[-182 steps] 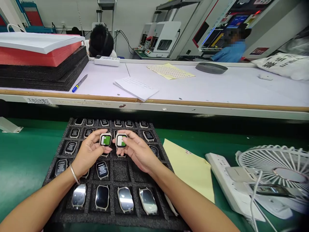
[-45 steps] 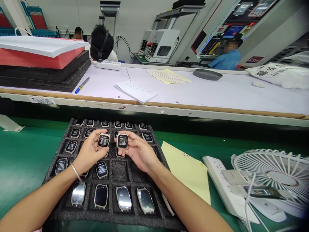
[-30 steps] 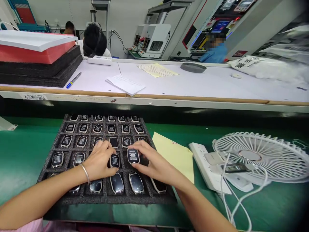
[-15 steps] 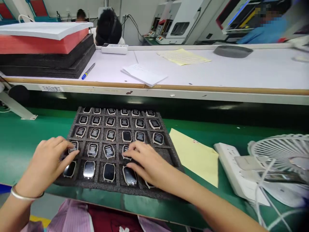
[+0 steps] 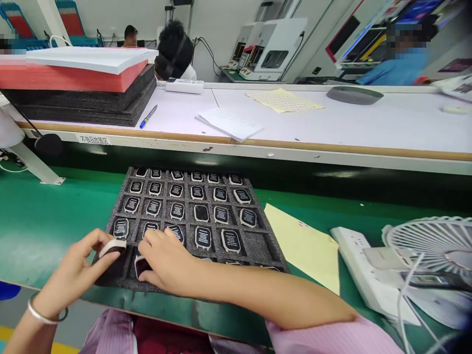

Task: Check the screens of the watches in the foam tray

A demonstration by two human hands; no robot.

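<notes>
A black foam tray [image 5: 263,246] holds rows of strapless smartwatches, most of them with lit white text on their screens. At its front left corner, my left hand [image 5: 79,265] pinches a smartwatch [image 5: 112,247] by its edges, tilted up out of its cell. My right hand [image 5: 167,263] is closed at the neighbouring front-row smartwatch [image 5: 141,267], thumb and fingers at its sides; this dark-screened watch looks tilted. The rest of the front row is largely hidden beneath my right forearm. One watch [image 5: 201,213] in the third row has a dark screen.
Right of the tray lie a yellow sheet [image 5: 306,246], a white power strip [image 5: 368,270] and a white fan [image 5: 427,241] with cables. Behind runs a raised shelf [image 5: 295,128] with papers, a pen [image 5: 148,117] and stacked foam [image 5: 88,105]. People sit beyond.
My left hand has lifted the front-left smartwatch out of its cell. My right hand has moved left along the tray to the second front-row watch. The view has shifted slightly.
</notes>
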